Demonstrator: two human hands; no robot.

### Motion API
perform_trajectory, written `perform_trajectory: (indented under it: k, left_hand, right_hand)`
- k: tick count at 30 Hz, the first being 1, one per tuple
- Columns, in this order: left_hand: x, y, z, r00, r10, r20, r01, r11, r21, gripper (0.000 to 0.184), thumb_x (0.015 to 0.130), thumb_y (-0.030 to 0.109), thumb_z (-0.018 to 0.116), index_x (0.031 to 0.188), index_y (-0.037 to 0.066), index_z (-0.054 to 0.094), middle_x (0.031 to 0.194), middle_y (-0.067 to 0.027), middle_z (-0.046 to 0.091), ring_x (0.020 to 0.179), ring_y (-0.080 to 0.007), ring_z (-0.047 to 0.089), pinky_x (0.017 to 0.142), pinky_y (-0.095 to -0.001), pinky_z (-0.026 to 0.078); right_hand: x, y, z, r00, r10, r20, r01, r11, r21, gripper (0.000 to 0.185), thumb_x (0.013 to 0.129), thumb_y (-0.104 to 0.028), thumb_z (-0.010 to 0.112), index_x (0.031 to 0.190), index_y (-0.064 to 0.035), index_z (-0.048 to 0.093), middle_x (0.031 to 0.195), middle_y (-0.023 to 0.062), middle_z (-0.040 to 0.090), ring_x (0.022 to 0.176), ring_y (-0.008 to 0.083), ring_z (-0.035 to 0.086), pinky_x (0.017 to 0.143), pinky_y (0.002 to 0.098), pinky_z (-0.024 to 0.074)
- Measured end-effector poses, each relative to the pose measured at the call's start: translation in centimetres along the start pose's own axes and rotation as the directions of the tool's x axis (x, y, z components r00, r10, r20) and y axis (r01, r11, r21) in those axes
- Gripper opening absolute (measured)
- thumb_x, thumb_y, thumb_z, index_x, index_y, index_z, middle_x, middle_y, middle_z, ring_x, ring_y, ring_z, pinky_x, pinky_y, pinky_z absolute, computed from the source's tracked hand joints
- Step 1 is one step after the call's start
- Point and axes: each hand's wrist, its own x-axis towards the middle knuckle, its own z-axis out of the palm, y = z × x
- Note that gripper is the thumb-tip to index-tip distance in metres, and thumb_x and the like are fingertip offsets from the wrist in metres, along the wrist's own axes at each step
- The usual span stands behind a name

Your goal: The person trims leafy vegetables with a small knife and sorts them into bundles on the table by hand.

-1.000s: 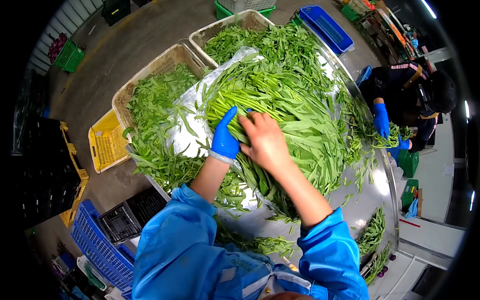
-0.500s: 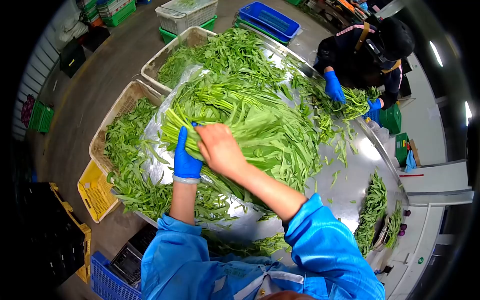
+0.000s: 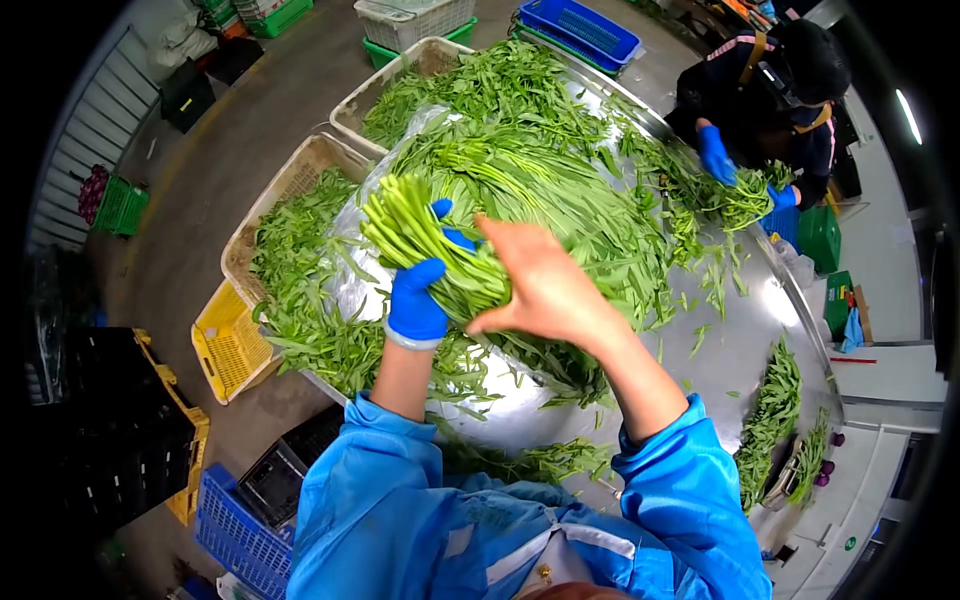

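Cut stem ends of a bunch of water spinach point up and to the left above the heap. Wrapped round its stems from below is my left hand, in a blue glove, closed on the bunch. My bare right hand curves around the same bunch from the right, thumb on the near side and fingers on the far side. The bunch's leafy part is mostly hidden behind my right hand and wrist. Under both hands lies a big heap of water spinach on the metal table.
Crates of greens, a beige crate and another beige crate, line the table's left side. A yellow basket stands below them. Across the table a co-worker in blue gloves handles greens. More greens lie at right.
The bunch has tilted so its stem ends face up toward me. My right hand has moved from atop the stems to the bunch's right side, with thumb and fingers spread wider.
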Motion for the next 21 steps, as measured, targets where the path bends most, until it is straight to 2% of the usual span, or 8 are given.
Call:
perform_trajectory:
  k: [4, 7, 10, 12, 13, 16, 17, 21]
  left_hand:
    - [-3.8, -0.8, 4.2, 0.986, 0.151, -0.073, -0.127, 0.957, 0.259, 0.076, 0.068, 0.003, 0.073, 0.136, -0.001, 0.039, 0.131, -0.0143, 0.052, 0.118, -0.0302, 0.053, 0.102, -0.0425, 0.042]
    - [-6.6, -1.2, 4.5, 0.988, 0.151, 0.005, -0.123, 0.783, 0.610, 0.075, 0.072, 0.014, 0.073, 0.137, 0.001, 0.039, 0.132, -0.0127, 0.051, 0.119, -0.0266, 0.052, 0.102, -0.0414, 0.041]
    - [-8.5, -0.9, 6.3, 0.996, 0.077, 0.042, -0.076, 0.526, 0.847, 0.067, 0.086, 0.033, 0.065, 0.139, 0.003, 0.037, 0.134, -0.0105, 0.049, 0.120, -0.0235, 0.051, 0.102, -0.0398, 0.042]
    - [-9.6, -1.0, 8.6, 0.997, 0.013, -0.072, 0.053, 0.553, 0.832, 0.064, 0.091, 0.036, 0.060, 0.140, 0.003, 0.036, 0.135, -0.0100, 0.049, 0.119, -0.0216, 0.051, 0.102, -0.0390, 0.041]
    - [-10.3, -2.2, 9.5, 0.995, 0.071, 0.075, -0.103, 0.615, 0.782, 0.053, 0.095, 0.026, 0.054, 0.140, 0.003, 0.037, 0.135, -0.0096, 0.049, 0.118, -0.0216, 0.051, 0.102, -0.0380, 0.041]
    - [-15.0, -7.5, 11.1, 0.973, 0.228, -0.046, -0.043, 0.370, 0.928, 0.053, 0.093, 0.017, 0.056, 0.140, 0.002, 0.036, 0.135, -0.0096, 0.049, 0.119, -0.0229, 0.051, 0.102, -0.0367, 0.040]
    - [-16.1, -8.4, 11.1, 0.928, 0.155, -0.337, 0.081, 0.803, 0.591, 0.055, 0.087, 0.005, 0.056, 0.139, 0.002, 0.037, 0.131, -0.0094, 0.052, 0.116, -0.0249, 0.053, 0.102, -0.0365, 0.040]
    - [-15.7, -9.6, 10.2, 0.957, 0.081, -0.279, 0.064, 0.878, 0.475, 0.057, 0.082, 0.000, 0.056, 0.136, 0.002, 0.039, 0.106, -0.0073, 0.061, 0.107, -0.0276, 0.058, 0.102, -0.0468, 0.040]
  right_hand:
    - [-3.9, -2.4, 2.0, 0.965, 0.247, 0.093, -0.262, 0.934, 0.243, 0.100, 0.063, -0.022, 0.083, 0.140, 0.0023, 0.025, 0.105, 0.0277, 0.060, 0.097, 0.0445, 0.058, 0.087, 0.0462, 0.0466]
    - [-7.3, -3.3, 3.0, 0.981, 0.181, -0.068, -0.160, 0.956, 0.246, 0.081, 0.062, -0.016, 0.080, 0.129, 0.0009, 0.039, 0.103, 0.0242, 0.061, 0.095, 0.0402, 0.059, 0.085, 0.0447, 0.0470]
    - [-10.4, -4.4, 2.5, 0.959, 0.118, -0.256, -0.074, 0.982, 0.173, 0.066, 0.059, -0.014, 0.080, 0.116, -0.0002, 0.049, 0.097, 0.0198, 0.062, 0.091, 0.0366, 0.060, 0.081, 0.0422, 0.0467]
    - [-12.2, -5.4, 0.6, 0.939, 0.197, -0.281, -0.168, 0.978, 0.124, 0.059, 0.057, -0.014, 0.081, 0.108, -0.0006, 0.054, 0.092, 0.0170, 0.062, 0.089, 0.0339, 0.060, 0.080, 0.0400, 0.0459]
    - [-13.1, -5.8, 0.3, 0.908, 0.197, -0.370, -0.176, 0.980, 0.090, 0.041, 0.066, -0.012, 0.072, 0.101, -0.0012, 0.055, 0.088, 0.0135, 0.061, 0.087, 0.0323, 0.060, 0.079, 0.0401, 0.0445]
    - [-16.3, -6.2, 2.3, 0.968, 0.158, -0.195, -0.207, 0.941, -0.267, 0.028, 0.076, -0.011, 0.061, 0.102, -0.0017, 0.055, 0.090, 0.0123, 0.061, 0.088, 0.0319, 0.059, 0.079, 0.0412, 0.0442]
    - [-17.7, -6.9, 3.9, 0.974, 0.128, -0.188, -0.189, 0.914, -0.359, 0.026, 0.080, -0.010, 0.052, 0.104, -0.0018, 0.055, 0.095, 0.0143, 0.061, 0.094, 0.0325, 0.057, 0.086, 0.0426, 0.0430]
    - [-23.2, -7.9, 2.6, 0.988, 0.130, -0.087, -0.144, 0.975, -0.172, 0.065, 0.072, -0.032, 0.073, 0.125, -0.0040, 0.047, 0.125, 0.0199, 0.050, 0.119, 0.0350, 0.045, 0.104, 0.0455, 0.0328]
